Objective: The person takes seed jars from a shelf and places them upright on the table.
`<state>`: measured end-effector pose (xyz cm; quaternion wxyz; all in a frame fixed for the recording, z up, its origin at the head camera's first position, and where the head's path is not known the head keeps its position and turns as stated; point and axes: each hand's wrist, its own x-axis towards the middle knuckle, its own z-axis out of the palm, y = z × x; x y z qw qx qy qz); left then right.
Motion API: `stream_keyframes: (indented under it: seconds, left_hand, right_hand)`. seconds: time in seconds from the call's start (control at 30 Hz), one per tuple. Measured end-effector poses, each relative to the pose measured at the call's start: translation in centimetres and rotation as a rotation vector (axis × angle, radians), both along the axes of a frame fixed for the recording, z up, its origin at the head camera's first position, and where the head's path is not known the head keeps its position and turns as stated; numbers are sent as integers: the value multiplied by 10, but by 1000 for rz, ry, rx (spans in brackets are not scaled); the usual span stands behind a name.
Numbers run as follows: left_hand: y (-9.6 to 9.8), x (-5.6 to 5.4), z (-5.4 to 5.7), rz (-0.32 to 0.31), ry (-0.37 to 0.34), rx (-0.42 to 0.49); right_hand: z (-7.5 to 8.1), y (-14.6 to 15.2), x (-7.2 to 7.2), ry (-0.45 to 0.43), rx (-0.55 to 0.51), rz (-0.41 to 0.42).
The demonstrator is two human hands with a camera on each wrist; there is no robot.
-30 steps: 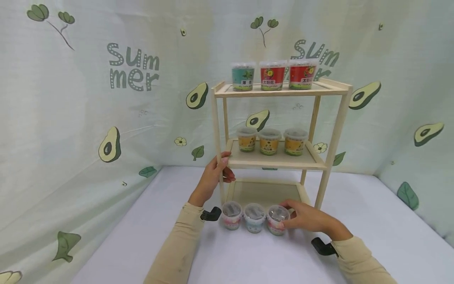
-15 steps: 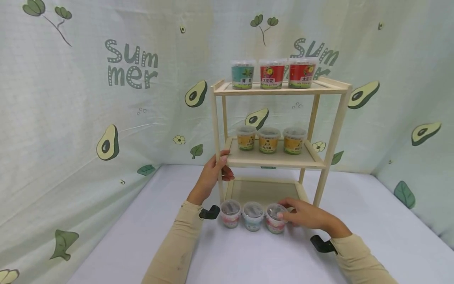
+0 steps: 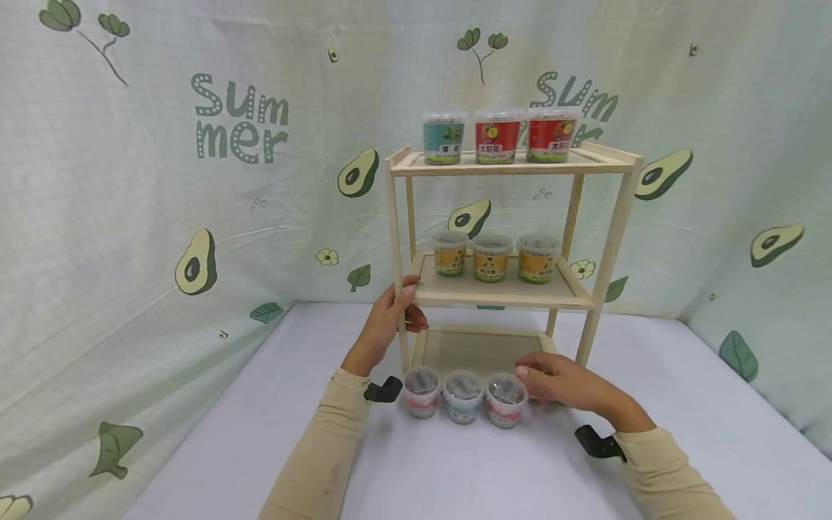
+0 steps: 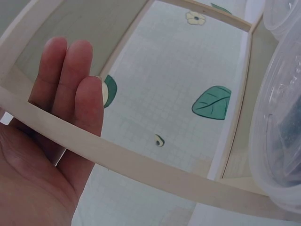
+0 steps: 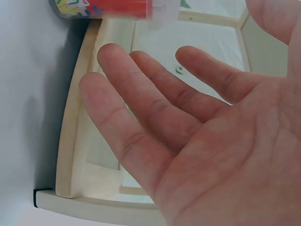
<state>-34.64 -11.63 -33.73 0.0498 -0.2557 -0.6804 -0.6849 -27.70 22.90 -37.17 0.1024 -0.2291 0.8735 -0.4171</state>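
Pink rightmost tub (image 3: 506, 401), label (image 3: 504, 417) illegible

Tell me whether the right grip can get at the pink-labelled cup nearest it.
Likely yes: the right grip looks empty, its spread fingers close beside the pink-labelled cup, with no other thing showing between them.

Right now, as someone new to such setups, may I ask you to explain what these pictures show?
There is no machine: the left grip and right grip are bare human hands. The widest picture is taken from the head, the other two from the wrists. A wooden shelf stands on a white table, with three tubs on top, three on its middle board and three in front of it. The left grip holds the left front post; the right grip, open, holds nothing.
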Motion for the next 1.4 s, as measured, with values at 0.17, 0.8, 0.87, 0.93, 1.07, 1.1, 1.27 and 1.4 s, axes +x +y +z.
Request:
stream_keyframes:
  seconds: [0.17, 0.8, 0.87, 0.93, 1.07, 1.1, 1.27, 1.4]
  left_hand:
    - [0, 3, 1, -6, 2, -7]
    - [-1, 2, 0, -1, 13, -11]
    - [-1, 2, 0, 0, 10, -15]
    - [0, 2, 0, 1, 7, -15]
    - [-1, 1, -1, -1, 10, -11]
    - [-1, 1, -1, -2, 11, -10]
    - [-2, 1, -3, 0, 14, -3]
    - [-2, 0, -1, -7, 21, -5]
  right_hand:
    - [6, 3, 5, -14, -41, -6]
    - [35, 7, 14, 90, -129, 10]
    - [36, 7, 15, 99, -131, 6]
    - [37, 7, 16, 110, -136, -1]
    - [42, 7, 20, 146, -173, -18]
    - [43, 6, 21, 158, -187, -22]
    - [53, 7, 25, 231, -236, -74]
    - [60, 9, 28, 282, -275, -168]
